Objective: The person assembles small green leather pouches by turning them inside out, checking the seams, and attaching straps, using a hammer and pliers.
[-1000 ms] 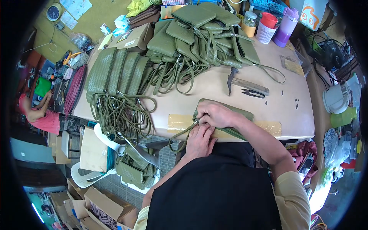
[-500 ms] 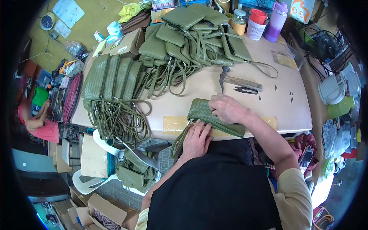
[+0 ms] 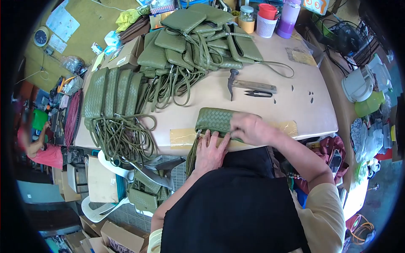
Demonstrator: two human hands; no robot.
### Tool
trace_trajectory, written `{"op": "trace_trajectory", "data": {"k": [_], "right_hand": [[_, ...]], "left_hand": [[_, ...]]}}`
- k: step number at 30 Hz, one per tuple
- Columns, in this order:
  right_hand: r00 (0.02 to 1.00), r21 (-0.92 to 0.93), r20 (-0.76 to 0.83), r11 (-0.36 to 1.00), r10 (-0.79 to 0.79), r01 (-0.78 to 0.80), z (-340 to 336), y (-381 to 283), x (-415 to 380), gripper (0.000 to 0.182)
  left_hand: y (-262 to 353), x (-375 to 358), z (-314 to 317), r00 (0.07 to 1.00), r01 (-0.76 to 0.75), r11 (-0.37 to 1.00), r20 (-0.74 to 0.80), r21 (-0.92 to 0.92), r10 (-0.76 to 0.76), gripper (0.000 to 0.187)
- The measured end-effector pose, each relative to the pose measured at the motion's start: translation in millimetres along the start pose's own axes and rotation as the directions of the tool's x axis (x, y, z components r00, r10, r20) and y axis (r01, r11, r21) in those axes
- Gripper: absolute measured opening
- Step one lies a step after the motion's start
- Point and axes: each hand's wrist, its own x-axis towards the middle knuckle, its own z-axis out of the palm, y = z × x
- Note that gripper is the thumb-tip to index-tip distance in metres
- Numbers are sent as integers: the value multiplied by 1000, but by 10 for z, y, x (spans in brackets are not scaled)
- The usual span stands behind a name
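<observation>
Pressing down on a green woven pouch [image 3: 213, 119] at the near edge of the table [image 3: 291, 105], both hands work close together. The left hand [image 3: 211, 147] lies flat with its fingers spread, fingertips on the pouch's near edge by the zipper end; it grips nothing. The right hand [image 3: 249, 127] rests on top of the pouch's right half, fingers curled over it; whether it pinches the material cannot be told. The pouch lies flat under both hands, partly on a strip of yellowish tape [image 3: 181, 137] that runs left of the left hand. A green strap [image 3: 192, 154] hangs from the pouch's left end over the table edge, just left of the left hand.

Beyond the right hand, farther up the table, lie a hammer [image 3: 232, 82] and black thread snips [image 3: 257, 93], near each other. Farther still sits a heap of finished green pouches [image 3: 194, 38] with tangled straps. Up and to the left of the left hand, a row of green pouches [image 3: 112, 90] stands side by side, their cords [image 3: 122, 135] spilling over the table edge. At the far edge stand a purple bottle [image 3: 289, 17] and a red-lidded cup [image 3: 266, 19]. Another person in a pink top [image 3: 40, 147] sits far to the left, below table level.
</observation>
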Motion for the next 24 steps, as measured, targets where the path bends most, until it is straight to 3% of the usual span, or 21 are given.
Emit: {"op": "trace_trajectory", "data": {"k": [2, 4, 6, 8, 11, 13, 14, 16, 20, 21, 24], "right_hand": [[1000, -19, 26, 1000, -4, 4, 41, 24, -167, 14], [987, -20, 42, 988, 153, -153, 27, 141, -225, 12], [991, -21, 20, 991, 129, -129, 58, 143, -194, 11], [995, -25, 2, 995, 97, -97, 29, 143, -178, 10], [984, -9, 100, 989, 149, -149, -112, 192, -241, 8], [993, -248, 99, 968, 67, -41, -267, 262, -283, 12], [993, -249, 97, 968, 69, -42, -257, 218, -287, 12], [997, -101, -78, 995, -15, 7, -179, -32, -273, 12], [990, -29, 101, 995, 98, -96, -144, 14, -431, 13], [986, -174, 161, 985, 36, -8, -198, 177, -491, 11], [987, -268, 120, 961, 106, -71, -488, 126, -559, 13]], "left_hand": [[6, -12, -10, 1000, -1, 1000, 15, -3, 1, 64], [58, 30, -61, 998, 47, 999, 44, -5, -47, 61], [130, 63, -57, 1000, 15, 1000, 11, 4, -15, 58], [122, 87, 132, 989, -146, 953, -57, -265, 136, 56], [60, 68, 164, 987, -158, 957, -62, -245, 147, 53], [74, 57, 133, 990, -143, 955, -36, -260, 139, 52], [75, 63, 119, 991, -135, 958, -22, -253, 134, 52], [91, 66, 117, 992, -125, 959, -8, -253, 127, 52], [83, 56, 85, 992, -119, 970, 26, -212, 127, 52], [83, 44, 70, 990, -130, 971, 20, -199, 137, 53], [118, 62, 56, 992, -119, 983, 15, -142, 122, 52]]}}
